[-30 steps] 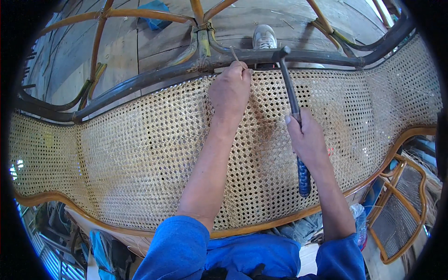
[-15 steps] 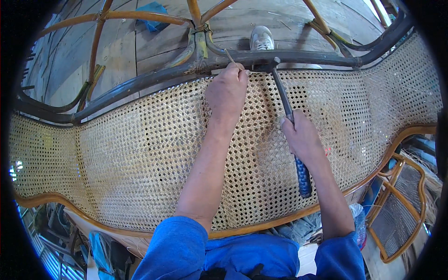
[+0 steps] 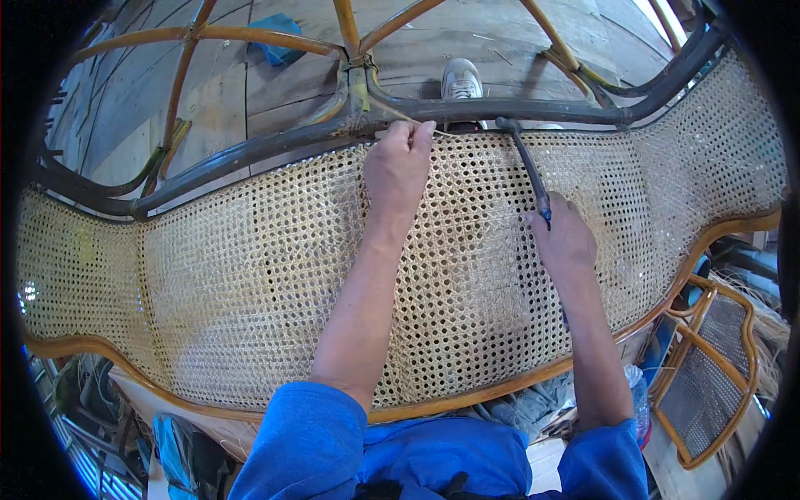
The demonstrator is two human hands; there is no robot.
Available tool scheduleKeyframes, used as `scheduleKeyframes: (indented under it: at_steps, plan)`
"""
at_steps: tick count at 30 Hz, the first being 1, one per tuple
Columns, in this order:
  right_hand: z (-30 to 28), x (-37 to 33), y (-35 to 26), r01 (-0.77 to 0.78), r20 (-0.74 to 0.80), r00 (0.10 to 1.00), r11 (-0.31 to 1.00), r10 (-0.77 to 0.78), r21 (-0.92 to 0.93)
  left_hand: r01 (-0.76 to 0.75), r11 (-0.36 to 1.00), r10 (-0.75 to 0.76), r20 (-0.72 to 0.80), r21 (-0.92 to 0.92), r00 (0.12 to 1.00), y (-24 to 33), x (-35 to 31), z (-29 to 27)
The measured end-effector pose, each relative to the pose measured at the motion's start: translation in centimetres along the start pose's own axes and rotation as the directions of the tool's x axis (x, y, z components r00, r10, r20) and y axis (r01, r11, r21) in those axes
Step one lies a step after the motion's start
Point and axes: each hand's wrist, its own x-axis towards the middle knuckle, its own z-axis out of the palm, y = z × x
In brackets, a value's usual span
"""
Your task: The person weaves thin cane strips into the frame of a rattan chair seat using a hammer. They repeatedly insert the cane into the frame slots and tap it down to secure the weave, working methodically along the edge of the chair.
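A wide panel of woven cane webbing point(image 3: 275, 283) stretches across in front of me, edged on the far side by a dark rattan rail point(image 3: 242, 156) and on the near side by a brown rim point(image 3: 467, 400). At the far edge, my left hand point(image 3: 395, 177) is closed in a pinch on a thin cane strip point(image 3: 446, 133), whose end runs right along the rail. To its right, my right hand point(image 3: 567, 239) grips a hammer point(image 3: 527, 158) by the handle. The hammer head is close to the rail, right of the strip; whether it touches cannot be told.
Curved rattan poles point(image 3: 267, 35) rise beyond the rail. A shoe point(image 3: 461, 80) stands on the plank floor behind it, with a blue scrap point(image 3: 279, 40) farther left. At lower right sits a smaller cane-panelled frame point(image 3: 704, 371), near loose fibres and a plastic bag point(image 3: 637, 396).
My right hand and the hammer have shifted slightly right, and the hammer head has turned and dropped a little. My left hand has moved slightly left and down; the strip now extends rightward.
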Motion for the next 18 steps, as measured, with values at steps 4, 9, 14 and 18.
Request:
scheduleKeyframes:
  at_steps: [4, 9, 14, 18]
  plan:
    - [0.1, 1.3, 1.3, 0.071, -0.111, 0.992, 0.997, -0.067, 0.034, 0.699, -0.171, 0.277, 0.647, -0.694, 0.710, -1.6, 0.1, -1.4]
    - [-1.1, 0.2, -1.4, 0.374, -0.373, 0.909, 0.762, -0.187, 0.529, 0.676, -0.471, 0.282, 0.629, -0.567, 0.724, 0.6, -2.8, 1.1]
    - [0.0, -0.6, -5.3, 0.423, -0.367, 0.902, 0.639, -0.228, 0.642, 0.672, -0.559, 0.408, 0.545, -0.485, 0.733, 0.3, -3.0, 1.8]
    - [0.6, 0.2, -6.3, 0.412, -0.365, 0.905, 0.670, -0.220, 0.617, 0.640, -0.591, 0.341, 0.567, -0.491, 0.750, 0.7, -3.0, 1.5]
